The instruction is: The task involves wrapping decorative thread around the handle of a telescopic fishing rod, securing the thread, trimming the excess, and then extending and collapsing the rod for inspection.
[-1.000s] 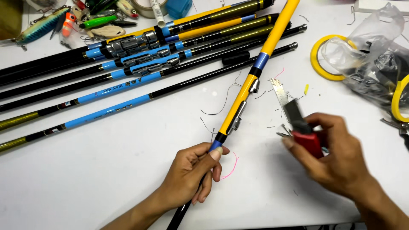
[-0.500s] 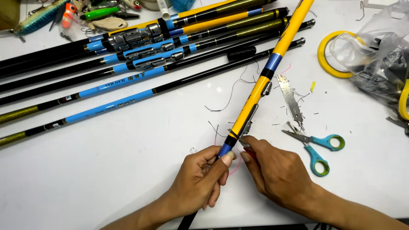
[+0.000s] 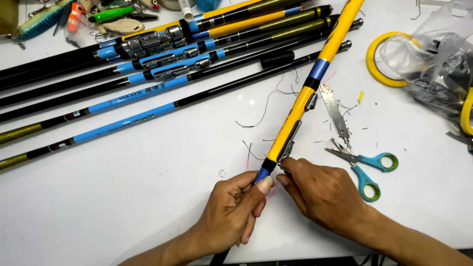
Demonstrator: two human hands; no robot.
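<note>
A yellow fishing rod (image 3: 301,102) with blue and black bands lies slanted across the white table (image 3: 123,187). My left hand (image 3: 235,206) grips its lower blue part, thumb pressed on the rod. Beside it, my right hand (image 3: 322,193) pinches at the metal reel seat (image 3: 289,144) on the rod's side, fingertips touching the lower end. A thin pink thread (image 3: 247,162) runs near my left fingers. Small scissors with teal handles (image 3: 365,166) lie just right of my right hand, untouched.
Several blue, black and yellow rods (image 3: 148,74) lie stacked at the upper left, with fishing lures (image 3: 74,17) behind them. A metal strip (image 3: 336,112), black thread scraps (image 3: 266,106), a yellow tape roll (image 3: 377,61) and a clear plastic bag (image 3: 433,59) sit to the right.
My right hand set the scissors down on the table and moved left to the rod's reel seat. My left hand kept its grip on the rod.
</note>
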